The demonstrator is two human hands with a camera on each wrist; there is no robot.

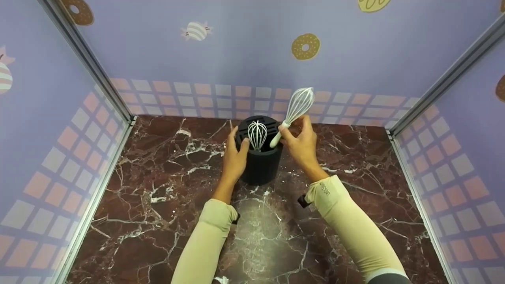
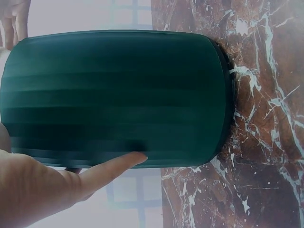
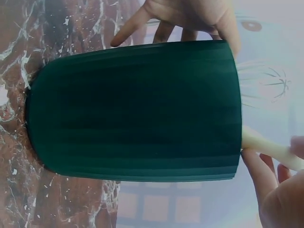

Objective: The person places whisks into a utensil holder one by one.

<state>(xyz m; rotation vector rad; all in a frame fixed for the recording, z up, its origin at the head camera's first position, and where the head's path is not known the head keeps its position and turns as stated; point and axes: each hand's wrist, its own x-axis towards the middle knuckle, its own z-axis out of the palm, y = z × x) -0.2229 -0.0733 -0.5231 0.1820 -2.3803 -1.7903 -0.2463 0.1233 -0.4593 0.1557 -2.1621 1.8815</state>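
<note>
A dark green utensil holder (image 1: 261,169) with a slotted top stands upright on the marbled surface. My left hand (image 1: 235,156) grips its left side near the rim, thumb at the top edge. In the left wrist view a finger lies along the ribbed wall of the holder (image 2: 118,99). My right hand (image 1: 302,144) pinches a white whisk (image 1: 300,103) near the join of wires and handle. The whisk tilts, wires up, and its pale handle (image 3: 266,145) reaches the holder's mouth at the right. Inside the holder stands another whisk (image 1: 257,135), wires up, handle hidden.
Dark red marbled tabletop (image 1: 158,221) spreads around the holder. Behind it rises a lilac wall (image 1: 252,51) printed with doughnuts and checks. Similar panels with metal edge strips (image 1: 100,173) bound the left and right sides.
</note>
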